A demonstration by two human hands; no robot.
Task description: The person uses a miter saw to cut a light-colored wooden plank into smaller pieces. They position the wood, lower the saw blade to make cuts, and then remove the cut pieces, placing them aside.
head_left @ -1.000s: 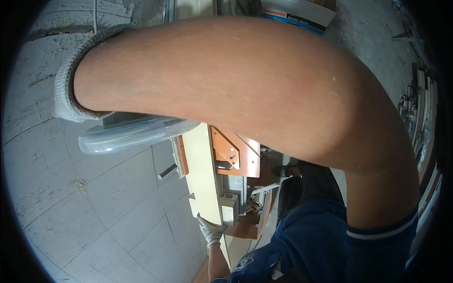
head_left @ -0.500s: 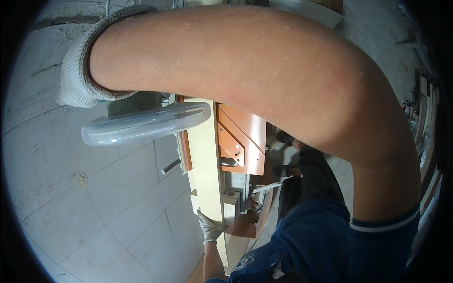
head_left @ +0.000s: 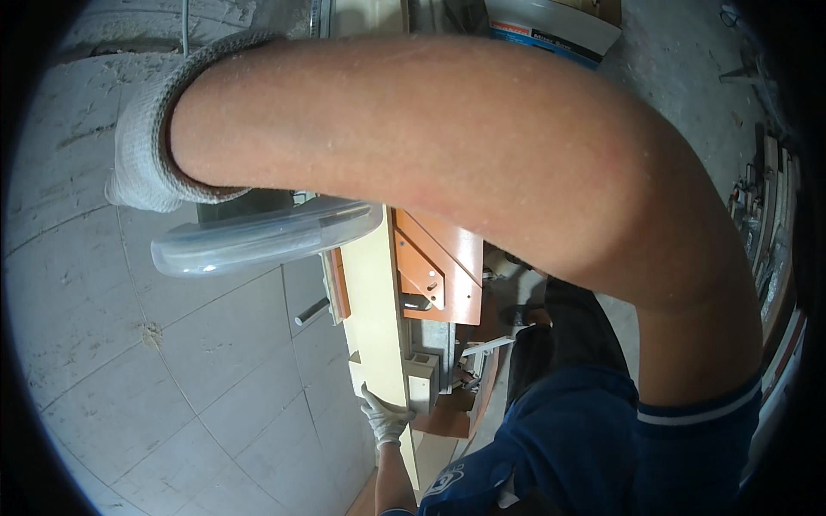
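A long cream-coloured board [head_left: 366,292] runs lengthwise down the middle of the view. On its near part lies my left hand [head_left: 387,419] in a pale glove, one digit stretched along the face and the others bent across the board. My right arm crosses the whole top of the view. Of my right hand [head_left: 142,168], at far left, only the pale knitted glove's cuff and back show; its fingers are hidden. Below that arm, a curved clear plastic piece, like a guard [head_left: 258,239], reaches over the board. An orange metal plate [head_left: 439,275] sits along the board's right side.
A short grey rod [head_left: 311,310] sticks out left of the board. Large grey tiles or panels [head_left: 232,370] fill the left side. A white tub [head_left: 559,30] stands at the far right, and long strips [head_left: 770,189] lie by the right rim.
My right arm and the clear guard sit slightly lower in the view, and more of the white tub shows above. My left hand stays at about the same place on the board.
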